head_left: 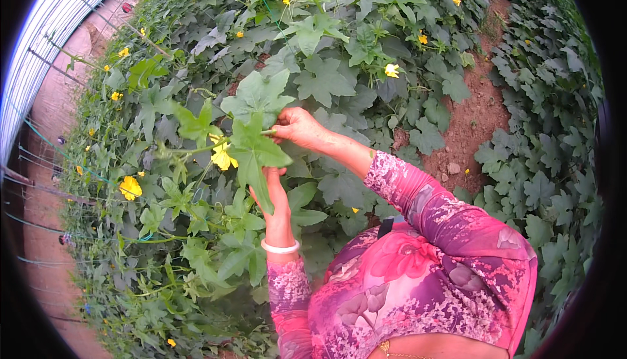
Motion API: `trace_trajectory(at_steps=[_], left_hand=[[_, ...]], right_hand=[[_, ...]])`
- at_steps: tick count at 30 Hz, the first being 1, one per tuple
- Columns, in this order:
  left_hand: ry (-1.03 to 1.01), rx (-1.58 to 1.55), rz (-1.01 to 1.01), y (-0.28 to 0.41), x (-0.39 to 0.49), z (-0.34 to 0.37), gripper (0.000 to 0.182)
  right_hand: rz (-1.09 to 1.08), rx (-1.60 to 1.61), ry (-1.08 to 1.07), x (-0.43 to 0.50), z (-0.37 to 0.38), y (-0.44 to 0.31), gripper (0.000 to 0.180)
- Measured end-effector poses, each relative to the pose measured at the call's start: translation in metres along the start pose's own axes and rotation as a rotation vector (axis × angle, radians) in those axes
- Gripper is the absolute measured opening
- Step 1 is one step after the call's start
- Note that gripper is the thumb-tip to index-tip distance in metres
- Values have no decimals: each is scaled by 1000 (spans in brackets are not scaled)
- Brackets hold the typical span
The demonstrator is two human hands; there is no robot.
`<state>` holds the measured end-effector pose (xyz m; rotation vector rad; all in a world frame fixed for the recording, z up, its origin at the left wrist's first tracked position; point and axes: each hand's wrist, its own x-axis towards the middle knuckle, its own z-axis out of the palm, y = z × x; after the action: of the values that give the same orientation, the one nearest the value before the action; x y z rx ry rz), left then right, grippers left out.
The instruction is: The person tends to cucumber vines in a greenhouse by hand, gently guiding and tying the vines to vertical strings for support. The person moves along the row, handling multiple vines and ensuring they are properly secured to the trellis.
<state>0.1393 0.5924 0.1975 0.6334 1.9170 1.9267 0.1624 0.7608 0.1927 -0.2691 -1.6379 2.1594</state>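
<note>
My right hand [298, 126] pinches a green leaf stalk [267, 133] between thumb and fingers, beside a broad lobed leaf [258, 97]. Just below it, my left hand [275, 193], with a pale bangle [279, 247] on the wrist, is raised behind a drooping lobed leaf [254, 151]. That leaf hides part of its fingers, so whether they grip anything cannot be told. A yellow flower [223, 156] on the climbing vine is close to the left of both hands.
Dense vines surround my arms, with more yellow flowers, one at the left [130, 188]. Green strings [63, 153] and thin poles [59, 70] cross the left side. Bare reddish soil [472, 114] shows between rows at the right. A ribbed pale sheet wall [54, 16] stands upper left.
</note>
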Motion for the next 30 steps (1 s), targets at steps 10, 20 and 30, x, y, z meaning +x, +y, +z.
trace_trajectory(at_steps=[10, 20, 30], left_hand=[[41, -349, 97, 12, 27, -19, 39], [-30, 327, 312, 0, 29, -46, 41], [-134, 198, 318, 7, 17, -23, 33]], right_hand=[[-145, -98, -164, -24, 14, -23, 32], [78, -295, -522, -11, -3, -53, 40], [169, -173, -547, -18, -16, -47, 37]])
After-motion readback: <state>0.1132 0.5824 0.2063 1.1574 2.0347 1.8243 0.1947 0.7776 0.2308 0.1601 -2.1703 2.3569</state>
